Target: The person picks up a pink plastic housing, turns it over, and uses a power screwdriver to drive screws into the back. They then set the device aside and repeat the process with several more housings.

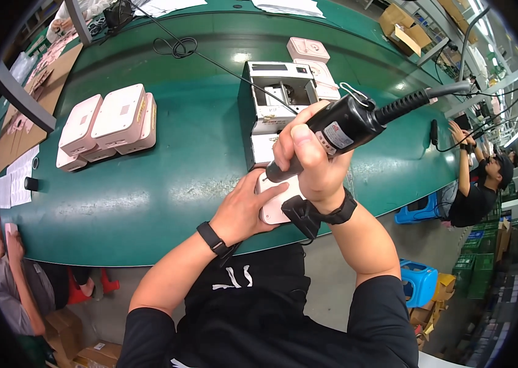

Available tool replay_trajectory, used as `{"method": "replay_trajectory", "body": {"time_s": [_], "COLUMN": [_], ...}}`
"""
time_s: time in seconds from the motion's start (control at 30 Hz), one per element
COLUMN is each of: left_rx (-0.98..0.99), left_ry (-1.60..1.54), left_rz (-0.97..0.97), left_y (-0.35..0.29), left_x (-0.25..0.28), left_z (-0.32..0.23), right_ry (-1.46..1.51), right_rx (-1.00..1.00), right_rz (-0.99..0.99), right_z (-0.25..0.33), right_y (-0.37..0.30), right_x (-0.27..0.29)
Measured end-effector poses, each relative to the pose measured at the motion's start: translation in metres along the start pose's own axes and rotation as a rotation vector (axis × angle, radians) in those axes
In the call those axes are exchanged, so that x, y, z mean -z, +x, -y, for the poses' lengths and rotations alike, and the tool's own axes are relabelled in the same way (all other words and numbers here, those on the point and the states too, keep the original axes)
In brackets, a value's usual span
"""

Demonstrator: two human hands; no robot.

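Observation:
My right hand [311,153] is wrapped round a black electric screwdriver [345,126], whose thick cord runs off to the upper right. The tool is tilted, its narrow end pointing down at the left part of a small white plastic housing [274,207]. On the table near its front edge, my left hand [242,207] grips that housing, thumb across the top and fingers along the left side. My right hand and wrist hide part of the housing. Just beyond stands a black and white screw feeder [277,115] with an open top.
Several white housings [121,116] are stacked to the left on the green table [179,214]. More housings [308,49] lie behind the feeder. A thin cable [210,58] crosses the table. People sit at the far left and right; blue stools [418,282] stand at the right.

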State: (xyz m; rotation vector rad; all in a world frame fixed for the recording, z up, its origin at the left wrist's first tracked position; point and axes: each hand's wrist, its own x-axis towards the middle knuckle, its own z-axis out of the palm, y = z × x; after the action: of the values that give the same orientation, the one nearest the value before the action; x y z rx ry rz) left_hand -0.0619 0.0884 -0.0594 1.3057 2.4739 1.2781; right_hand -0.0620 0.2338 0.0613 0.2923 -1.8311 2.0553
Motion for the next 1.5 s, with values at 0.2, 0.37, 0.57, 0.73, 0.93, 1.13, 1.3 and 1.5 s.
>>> {"method": "replay_trajectory", "body": {"time_s": [0.2, 0.37, 0.57, 0.73, 0.93, 1.13, 1.3, 1.5], "left_rx": [0.022, 0.061, 0.105, 0.101, 0.106, 0.096, 0.084, 0.087], "left_ry": [-0.007, 0.035, 0.049, 0.037, 0.033, 0.034, 0.046, 0.037], "left_rz": [0.02, -0.009, -0.044, -0.083, -0.085, -0.097, -0.108, -0.108], "left_y": [0.001, -0.019, -0.027, -0.027, -0.027, -0.028, -0.028, -0.028], "left_x": [0.004, 0.017, 0.031, 0.031, 0.031, 0.027, 0.026, 0.026], "left_z": [-0.002, -0.002, 0.002, 0.01, 0.013, 0.017, 0.016, 0.017], "right_ry": [-0.061, 0.036, -0.123, -0.107, -0.044, -0.069, 0.002, -0.029], "right_rx": [0.026, 0.16, 0.187, 0.051, 0.012, 0.022, 0.04, 0.001], "right_rz": [0.018, -0.121, -0.176, -0.145, -0.123, -0.164, -0.143, -0.096], "right_z": [-0.003, 0.015, 0.012, 0.017, 0.03, 0.005, 0.001, 0.002], "right_y": [0.002, 0.011, 0.036, 0.014, -0.034, -0.053, -0.055, -0.051], "right_x": [0.0, 0.021, 0.032, 0.03, 0.043, 0.045, 0.052, 0.052]}}
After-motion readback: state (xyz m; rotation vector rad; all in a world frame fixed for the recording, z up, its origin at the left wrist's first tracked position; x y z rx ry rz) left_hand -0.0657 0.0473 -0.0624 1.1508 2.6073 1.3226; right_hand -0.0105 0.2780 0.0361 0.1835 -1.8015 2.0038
